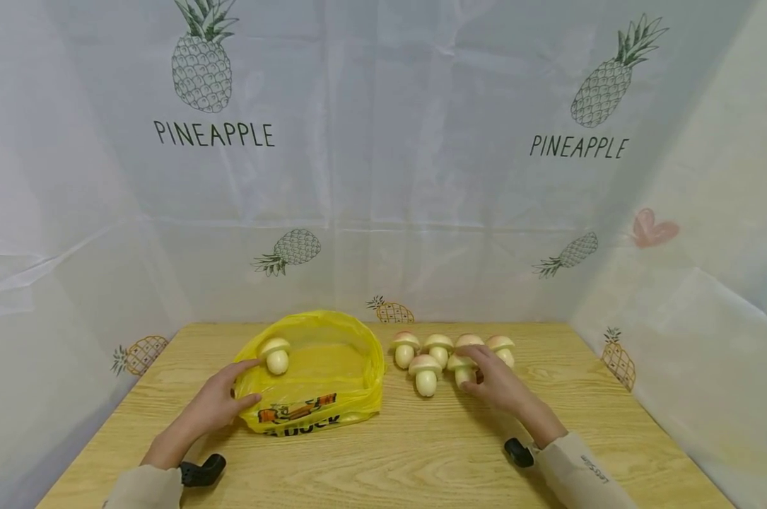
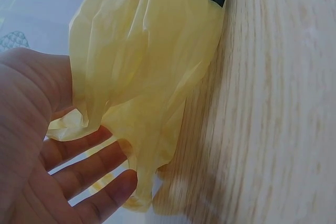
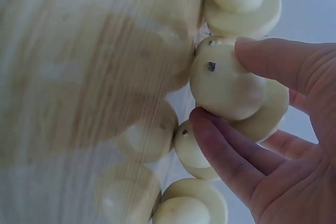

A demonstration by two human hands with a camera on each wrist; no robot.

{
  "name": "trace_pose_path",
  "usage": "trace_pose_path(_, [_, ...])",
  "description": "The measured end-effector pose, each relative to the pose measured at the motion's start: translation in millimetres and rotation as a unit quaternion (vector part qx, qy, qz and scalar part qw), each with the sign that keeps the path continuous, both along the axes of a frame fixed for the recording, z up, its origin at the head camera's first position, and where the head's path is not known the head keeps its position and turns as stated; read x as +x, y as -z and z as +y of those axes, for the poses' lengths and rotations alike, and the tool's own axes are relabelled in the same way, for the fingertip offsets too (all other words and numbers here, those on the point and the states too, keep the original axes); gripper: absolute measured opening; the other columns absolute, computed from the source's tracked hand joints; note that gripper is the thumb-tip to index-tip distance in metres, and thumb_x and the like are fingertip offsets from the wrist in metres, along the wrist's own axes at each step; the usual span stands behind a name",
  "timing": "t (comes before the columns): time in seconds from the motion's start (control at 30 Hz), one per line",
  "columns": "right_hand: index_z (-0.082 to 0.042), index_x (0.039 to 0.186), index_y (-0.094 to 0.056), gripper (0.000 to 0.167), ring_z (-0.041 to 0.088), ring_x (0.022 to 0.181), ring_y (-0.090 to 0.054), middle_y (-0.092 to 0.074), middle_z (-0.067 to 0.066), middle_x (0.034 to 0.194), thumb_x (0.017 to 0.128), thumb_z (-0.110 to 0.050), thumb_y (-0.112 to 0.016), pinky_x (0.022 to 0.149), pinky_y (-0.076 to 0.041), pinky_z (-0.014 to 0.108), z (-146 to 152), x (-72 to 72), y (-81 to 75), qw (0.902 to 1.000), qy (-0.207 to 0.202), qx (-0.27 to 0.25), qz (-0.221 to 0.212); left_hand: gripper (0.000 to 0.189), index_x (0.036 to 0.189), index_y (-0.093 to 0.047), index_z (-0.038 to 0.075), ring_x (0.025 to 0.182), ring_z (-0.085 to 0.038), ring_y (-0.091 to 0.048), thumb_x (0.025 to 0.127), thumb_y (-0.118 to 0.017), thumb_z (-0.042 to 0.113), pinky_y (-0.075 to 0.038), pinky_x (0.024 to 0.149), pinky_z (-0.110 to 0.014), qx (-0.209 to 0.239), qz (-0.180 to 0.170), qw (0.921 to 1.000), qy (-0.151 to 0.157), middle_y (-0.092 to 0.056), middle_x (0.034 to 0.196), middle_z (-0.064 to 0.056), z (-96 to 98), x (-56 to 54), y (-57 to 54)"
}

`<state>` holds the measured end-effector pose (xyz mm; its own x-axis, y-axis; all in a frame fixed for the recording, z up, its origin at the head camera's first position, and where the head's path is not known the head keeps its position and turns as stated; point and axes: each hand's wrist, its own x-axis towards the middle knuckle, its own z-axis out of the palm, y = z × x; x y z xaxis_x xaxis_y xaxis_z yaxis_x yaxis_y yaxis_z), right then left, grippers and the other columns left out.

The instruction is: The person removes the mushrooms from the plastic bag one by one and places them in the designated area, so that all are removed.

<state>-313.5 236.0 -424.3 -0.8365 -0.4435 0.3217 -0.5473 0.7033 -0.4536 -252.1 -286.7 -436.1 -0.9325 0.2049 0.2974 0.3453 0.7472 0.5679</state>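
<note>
A yellow plastic bag (image 1: 309, 410) with dark and orange print lies on the table with its mouth spread wide. One mushroom (image 1: 278, 359) with a pale stem and rounded cap sits inside at its left. My left hand (image 1: 220, 397) holds the bag's left rim, thumb reaching inside; in the left wrist view several fingers (image 2: 92, 174) lie against the outer plastic. To the right, my right hand (image 1: 499, 382) grips a mushroom (image 3: 228, 85) between thumb and fingers, at the front of the mushroom group. The fingers partly cover its cap in the head view.
More mushrooms stand close around the right hand: one in front (image 1: 426, 380), others behind, including a left one (image 1: 405, 351) and a far right one (image 1: 502, 348). The wooden table (image 1: 383, 466) ends at a pineapple-printed curtain (image 1: 383, 177) behind and at both sides.
</note>
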Motion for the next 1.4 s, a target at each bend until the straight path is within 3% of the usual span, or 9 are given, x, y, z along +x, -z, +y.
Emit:
trace_pose_path(0.6, [-0.010, 0.138, -0.049, 0.061, 0.014, 0.081, -0.053, -0.048, 0.011, 0.133, 0.083, -0.016, -0.076, 0.069, -0.046, 0.030, -2.5, 3.0, 3.6, 0.9991, 0.020, 0.020, -0.033, 0.061, 0.140, -0.045, 0.001, 0.125, -0.049, -0.040, 0.087, -0.072, 0.013, -0.040, 0.092, -0.063, -0.001, 0.000, 1.0000, 0.004, -0.046, 0.137, -0.025, -0.6, -0.1, 0.8])
trace_pose_path(0.9, [-0.012, 0.139, -0.047, 0.060, 0.026, 0.115, -0.052, -0.046, 0.010, 0.137, 0.086, -0.018, -0.074, 0.085, -0.048, 0.043, -2.2, 3.8, 6.5, 0.9989, 0.025, 0.018, -0.036, 0.061, 0.140, -0.045, 0.004, 0.125, -0.049, -0.040, 0.087, -0.072, 0.018, -0.042, 0.091, -0.062, -0.007, -0.009, 0.9999, -0.004, -0.046, 0.138, -0.025, -1.1, -1.3, 2.6])
trace_pose_path(0.97, [-0.012, 0.140, -0.047, 0.061, 0.027, 0.116, -0.051, -0.046, 0.010, 0.137, 0.086, -0.018, -0.074, 0.086, -0.047, 0.044, -2.3, 4.2, 6.6, 0.9989, 0.025, 0.017, -0.035, 0.061, 0.140, -0.045, 0.004, 0.125, -0.049, -0.040, 0.087, -0.072, 0.019, -0.042, 0.091, -0.062, -0.006, -0.009, 0.9999, -0.004, -0.046, 0.138, -0.025, -1.2, -1.6, 3.4])
trace_pose_path(1.13, [-0.011, 0.140, -0.047, 0.061, 0.025, 0.113, -0.053, -0.046, 0.010, 0.137, 0.086, -0.019, -0.074, 0.082, -0.048, 0.041, -2.1, 4.2, 6.0, 0.9992, 0.019, 0.020, -0.028, 0.061, 0.140, -0.045, 0.003, 0.124, -0.049, -0.041, 0.087, -0.072, 0.018, -0.044, 0.089, -0.061, -0.008, -0.005, 0.9999, -0.003, -0.046, 0.138, -0.025, -0.9, -1.4, 3.6])
trace_pose_path(1.4, [-0.015, 0.143, -0.043, 0.064, 0.013, 0.090, -0.059, -0.042, 0.007, 0.140, 0.087, -0.021, -0.073, 0.071, -0.052, 0.028, 1.2, 4.5, 3.8, 0.9987, 0.018, 0.019, -0.044, 0.061, 0.140, -0.045, 0.003, 0.124, -0.049, -0.042, 0.088, -0.072, 0.018, -0.044, 0.090, -0.061, -0.009, -0.002, 1.0000, -0.003, -0.046, 0.137, -0.025, -1.4, -1.8, 4.0])
